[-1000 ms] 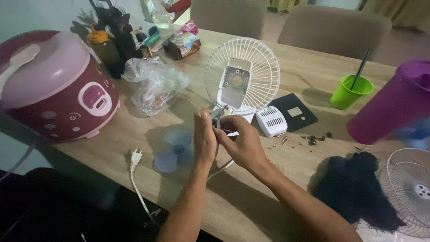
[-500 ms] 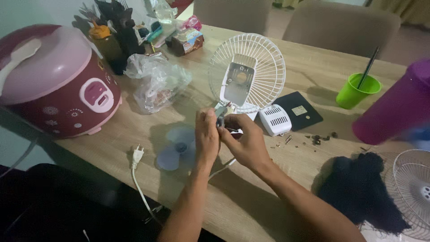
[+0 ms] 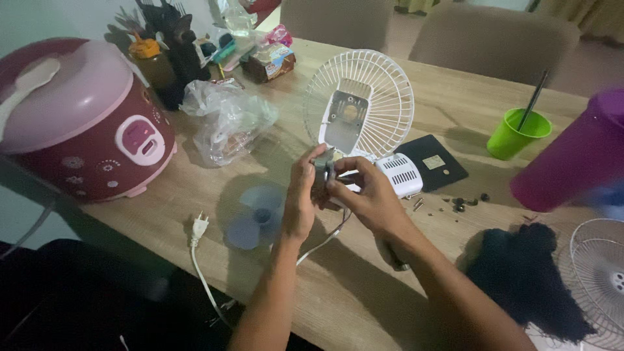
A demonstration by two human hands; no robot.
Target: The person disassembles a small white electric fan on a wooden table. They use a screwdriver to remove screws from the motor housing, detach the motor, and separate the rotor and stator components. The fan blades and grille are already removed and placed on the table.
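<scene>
My left hand (image 3: 300, 198) and my right hand (image 3: 365, 194) meet over the wooden table (image 3: 364, 286) and together grip a small grey fan motor part (image 3: 322, 174) between their fingers. A white wire runs from it down past my wrists. Just behind stands the white rear fan grille (image 3: 364, 104) with its metal mounting plate, upright. A white vented housing piece (image 3: 403, 174) lies right of my right hand. The pale blue fan blade (image 3: 255, 214) lies flat on the table left of my left hand. The white power plug (image 3: 199, 226) rests near the front edge.
A pink rice cooker (image 3: 84, 123) stands at the left, with a crumpled clear plastic bag (image 3: 227, 120) beside it. A black flat panel (image 3: 434, 164), loose screws (image 3: 465, 201), a green cup (image 3: 517, 133), a purple tumbler (image 3: 575, 159), a black cloth (image 3: 526, 273) and another grille (image 3: 598, 273) lie right.
The view has shifted slightly; my hands stay together on the motor part, raised a little closer to the standing grille.
</scene>
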